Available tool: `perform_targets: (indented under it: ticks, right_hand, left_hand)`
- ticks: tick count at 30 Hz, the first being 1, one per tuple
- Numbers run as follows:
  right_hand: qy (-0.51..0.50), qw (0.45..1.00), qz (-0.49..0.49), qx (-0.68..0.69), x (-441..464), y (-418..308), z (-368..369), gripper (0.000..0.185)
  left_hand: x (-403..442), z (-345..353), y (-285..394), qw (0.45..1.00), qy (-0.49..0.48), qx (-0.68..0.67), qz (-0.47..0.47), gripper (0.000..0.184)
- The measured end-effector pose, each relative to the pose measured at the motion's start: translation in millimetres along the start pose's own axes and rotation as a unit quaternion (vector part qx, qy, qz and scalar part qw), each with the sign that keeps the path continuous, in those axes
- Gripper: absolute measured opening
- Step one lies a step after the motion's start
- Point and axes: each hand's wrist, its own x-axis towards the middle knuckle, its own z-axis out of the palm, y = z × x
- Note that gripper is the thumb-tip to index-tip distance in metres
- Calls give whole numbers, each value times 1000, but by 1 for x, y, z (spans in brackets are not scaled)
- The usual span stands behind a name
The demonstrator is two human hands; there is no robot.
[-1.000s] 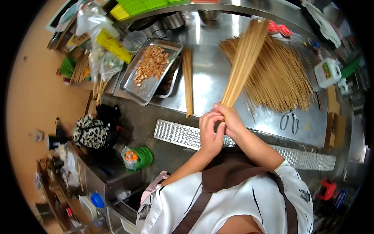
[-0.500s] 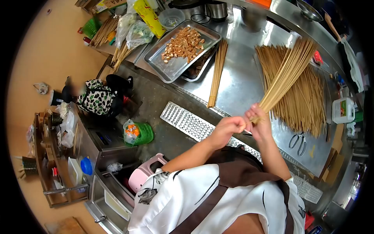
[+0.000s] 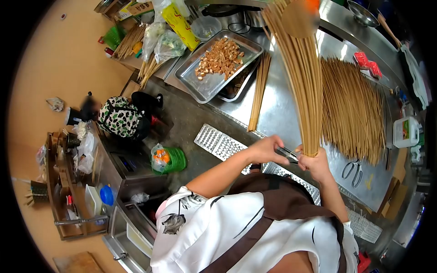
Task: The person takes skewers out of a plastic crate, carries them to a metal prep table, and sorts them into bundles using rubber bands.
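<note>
My right hand [image 3: 315,163] is closed around the lower end of a thick bundle of thin wooden skewers [image 3: 309,100], which stands up and fans out toward the top. Close beside it, my left hand [image 3: 271,150] has its thumb and fingers curled around thin dark strands [image 3: 288,154] that stretch toward the bundle's base; I cannot make out what they are. A wide pile of loose skewers [image 3: 353,111] lies on the steel table [image 3: 284,104] to the right. A narrower skewer bundle [image 3: 260,93] lies to the left.
Scissors [image 3: 353,173] lie near the table's front edge. A metal tray [image 3: 205,92] with chopped brown pieces overlaps another tray. Red packets [image 3: 368,64] lie behind the pile. A green basket [image 3: 175,159] stands on the floor. Another person [image 3: 120,116] is low down at the left.
The skewer bundle has swung from leaning right to nearly upright, its top now further left. My left hand has moved away from my right hand, and thin strands now show between them.
</note>
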Motion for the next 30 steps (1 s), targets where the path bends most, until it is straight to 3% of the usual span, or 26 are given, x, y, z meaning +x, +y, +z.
perform_targets:
  ticks: [1,2,4,5,7,8,10,12,15,16,19,21,22,24,26,27,30]
  right_hand:
    - [-12,1000,7,-3,1,3,3,14]
    - [-22,1000,15,-5,1,5,8,13]
    - [-54,997,5,47,2,4,10,11]
    - [-101,994,6,43,2,5,8,10]
    - [-145,989,4,1,6,1,4,13]
    - [-145,989,3,0,5,-2,2,13]
    - [-123,985,-41,-110,2,-12,0,16]
    - [-136,987,-27,-85,-6,-18,-6,21]
    - [-308,943,1,-125,-16,-15,-27,26]
    - [-325,926,-75,-175,-21,-18,-28,18]
    - [-267,944,-120,-154,-41,-13,-44,11]
    - [-86,961,-258,-53,-48,-6,-56,15]
    - [-16,958,-282,39,-50,-10,-56,19]
    - [-89,961,-260,29,-52,-35,-47,21]
    - [-111,973,-201,11,-37,-24,-38,21]
    - [-48,985,-167,-15,-25,-24,-28,21]
    - [36,967,-233,-101,13,-31,6,20]
  left_hand:
    - [5,5,6,997,-72,-37,15,58]
    - [8,10,13,997,-74,-35,13,58]
    - [5,17,46,926,-192,-323,-29,55]
    - [12,23,47,925,-194,-324,-32,55]
    - [25,31,50,971,-62,-198,116,41]
    - [26,32,51,971,-62,-198,117,41]
    - [25,33,61,948,-40,-222,225,27]
    - [22,29,71,942,-39,-241,231,22]
    - [26,13,73,919,-10,-302,254,14]
    - [28,7,72,899,20,-343,273,11]
    - [22,-24,62,858,91,-461,206,8]
    - [12,-49,43,833,129,-503,191,9]
    - [7,-56,33,800,106,-552,210,8]
    - [-2,-54,26,749,54,-630,200,6]
    - [3,-40,19,754,35,-633,169,6]
    - [7,-35,18,760,21,-632,151,6]
    - [14,-7,26,764,-26,-635,116,7]
